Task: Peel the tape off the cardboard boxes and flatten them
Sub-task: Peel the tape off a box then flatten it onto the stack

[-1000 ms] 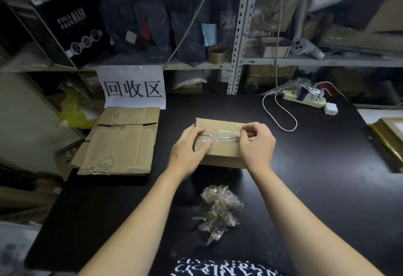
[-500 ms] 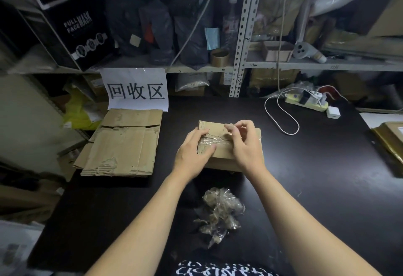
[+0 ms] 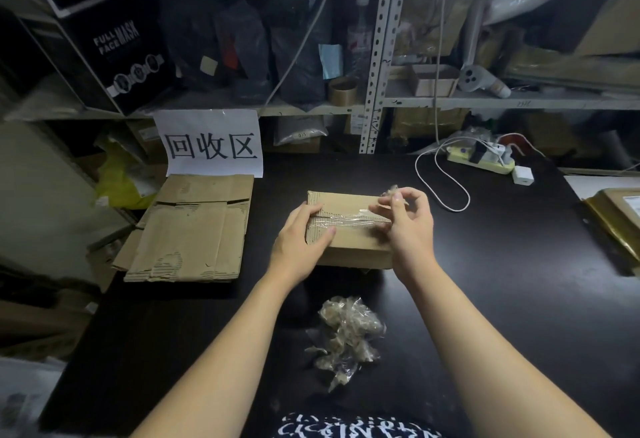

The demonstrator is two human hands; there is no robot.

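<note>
While the right hand [image 3: 410,226] hovers over the right end of a cardboard box [image 3: 349,204], its thumb and first fingers pinch a small crumpled scrap of tape [image 3: 390,191], with the other fingers loosely curled beneath. The wrist is bent upward, and the bare forearm reaches in from the lower right. The left hand [image 3: 301,235] lies over the left end of the box, fingers and thumb spread fairly flat on the top face and pressing down. Its forearm comes in from the lower left. A shiny strip of clear tape [image 3: 349,222] runs along the seam on the box top between the two hands. The box sits closed near the middle of a black table [image 3: 519,264]. Nearer the person, apart from the box, lies a wad of peeled tape [image 3: 346,333]. Flattened cardboard [image 3: 194,230] rests at the left of the table, below a white paper sign [image 3: 211,143] with large black characters. A white cable [image 3: 446,188] and a power strip [image 3: 481,160] lie at the far right.
</note>
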